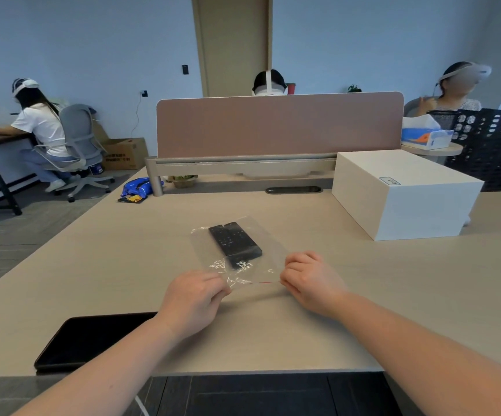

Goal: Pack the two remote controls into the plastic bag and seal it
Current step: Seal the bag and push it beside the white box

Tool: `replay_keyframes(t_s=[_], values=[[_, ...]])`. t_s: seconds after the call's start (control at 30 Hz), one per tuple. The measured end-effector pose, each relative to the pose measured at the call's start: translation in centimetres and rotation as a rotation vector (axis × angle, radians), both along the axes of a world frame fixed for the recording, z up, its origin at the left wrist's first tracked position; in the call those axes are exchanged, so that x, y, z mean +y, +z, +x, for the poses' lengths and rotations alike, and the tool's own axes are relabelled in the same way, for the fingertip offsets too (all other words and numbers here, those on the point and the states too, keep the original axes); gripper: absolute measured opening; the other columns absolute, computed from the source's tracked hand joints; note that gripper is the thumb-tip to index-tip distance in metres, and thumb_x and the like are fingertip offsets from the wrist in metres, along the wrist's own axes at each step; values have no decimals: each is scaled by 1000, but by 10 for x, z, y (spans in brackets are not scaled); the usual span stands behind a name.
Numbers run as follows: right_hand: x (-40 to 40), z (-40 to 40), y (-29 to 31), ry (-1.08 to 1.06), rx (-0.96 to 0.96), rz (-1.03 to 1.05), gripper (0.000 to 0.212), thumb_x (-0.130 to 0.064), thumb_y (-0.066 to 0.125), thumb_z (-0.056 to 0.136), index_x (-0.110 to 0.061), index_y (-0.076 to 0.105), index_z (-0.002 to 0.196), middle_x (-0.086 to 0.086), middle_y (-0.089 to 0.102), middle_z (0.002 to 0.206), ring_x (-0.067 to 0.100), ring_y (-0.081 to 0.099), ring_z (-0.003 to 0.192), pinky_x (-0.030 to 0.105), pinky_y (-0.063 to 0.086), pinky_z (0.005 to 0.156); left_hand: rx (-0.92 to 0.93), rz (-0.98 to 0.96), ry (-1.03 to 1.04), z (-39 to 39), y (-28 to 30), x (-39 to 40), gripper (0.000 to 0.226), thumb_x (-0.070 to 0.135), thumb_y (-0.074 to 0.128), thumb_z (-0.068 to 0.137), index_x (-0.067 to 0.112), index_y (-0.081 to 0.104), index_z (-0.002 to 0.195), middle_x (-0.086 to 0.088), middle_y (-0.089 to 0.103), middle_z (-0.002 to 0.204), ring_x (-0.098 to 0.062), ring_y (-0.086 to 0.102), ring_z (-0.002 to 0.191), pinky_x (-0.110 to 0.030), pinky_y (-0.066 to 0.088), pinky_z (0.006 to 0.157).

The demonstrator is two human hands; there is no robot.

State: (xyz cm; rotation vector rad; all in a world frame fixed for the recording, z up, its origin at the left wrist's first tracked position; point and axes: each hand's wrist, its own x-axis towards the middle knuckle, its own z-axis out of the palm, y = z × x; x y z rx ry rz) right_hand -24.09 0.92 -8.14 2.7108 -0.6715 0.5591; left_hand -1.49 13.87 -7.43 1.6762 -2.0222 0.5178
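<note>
A clear plastic bag (204,253) lies flat on the beige desk (123,265) in front of me. Two black remote controls (234,244) lie side by side inside it, pointing away from me. The bag's near edge carries a thin red strip (264,283). My left hand (193,301) pinches the near left corner of the bag. My right hand (309,279) pinches the near right corner at the end of the red strip. The edge is stretched between both hands.
A black tablet (90,340) lies at the desk's front left edge. A large white box (402,193) stands at the right rear. A desk divider (279,124) closes the back. A blue snack packet (139,189) lies far left. Other people sit at neighbouring desks.
</note>
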Motion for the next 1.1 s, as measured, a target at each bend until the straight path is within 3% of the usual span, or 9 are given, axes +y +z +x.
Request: replay_keyframes(t_s=[0.1, 0.27, 0.4, 0.47, 0.57, 0.8, 0.9, 1.0, 1.1], values=[[-7, -14, -2, -47, 17, -25, 10, -16, 65, 73, -18, 62, 64, -7, 67, 62, 18, 67, 83, 27, 31, 73, 2, 7, 12, 3, -1, 2, 25, 31, 45, 79, 24, 62, 64, 11, 66, 61, -16, 62, 57, -22, 47, 46], [-9, -26, -9, -164, 89, -16, 21, -15, 82, 59, -20, 62, 60, -11, 66, 60, 14, 66, 82, 27, 38, 67, -23, 28, 12, 3, -1, 3, 27, 33, 43, 79, 25, 63, 64, 12, 66, 62, -16, 63, 57, -21, 48, 46], [-8, -29, -11, -256, 127, 51, 22, -14, 84, 56, -18, 63, 61, -6, 67, 61, 18, 67, 72, 28, 47, 48, -35, 44, 14, 4, -1, 4, 28, 34, 42, 79, 25, 63, 64, 13, 66, 62, -15, 63, 58, -19, 45, 47], [-5, -29, -10, -279, 123, 163, 5, -10, 68, 78, -10, 64, 80, 5, 68, 81, 24, 64, 85, 33, 51, 57, -36, 54, 14, 5, -3, 5, 27, 35, 42, 79, 24, 62, 63, 12, 66, 61, -15, 63, 57, -19, 46, 48], [-5, -28, -11, -357, 140, 252, 16, -11, 41, 95, -6, 55, 101, 10, 60, 106, 27, 55, 104, 35, 49, 74, -41, 72, 12, 7, -7, 6, 25, 34, 43, 77, 24, 61, 63, 11, 65, 61, -16, 63, 57, -21, 46, 47], [1, -25, -2, -408, 172, 304, 21, -9, 37, 96, -4, 54, 106, 12, 55, 112, 27, 53, 104, 32, 42, 73, -33, 188, 10, 10, -10, 6, 25, 37, 40, 76, 24, 59, 66, 12, 65, 64, -16, 63, 62, -20, 40, 48], [-4, -30, -4, -356, 128, 392, 31, -2, 38, 88, -12, 57, 111, 5, 54, 117, 23, 48, 111, 33, 46, 87, 61, 340, 26, 12, -6, 2, 43, 57, 32, 75, 24, 59, 72, 9, 62, 72, -18, 61, 73, -29, 45, 59], [-10, -26, -3, -383, 3, 456, 39, -1, 42, 84, -17, 57, 116, 2, 56, 121, 22, 46, 114, 36, 46, 93, 165, 406, 138, 11, 5, -5, 60, 72, 28, 74, 19, 55, 64, 7, 57, 63, -17, 57, 67, -34, 48, 63], [-9, -12, 5, -429, -210, 528, 42, 0, 43, 85, -16, 56, 122, 3, 57, 128, 23, 43, 121, 35, 45, 95, 261, 365, 224, 5, 11, -18, 42, 54, 42, 87, 20, 52, 65, 2, 60, 69, -25, 58, 75, -35, 47, 66]])
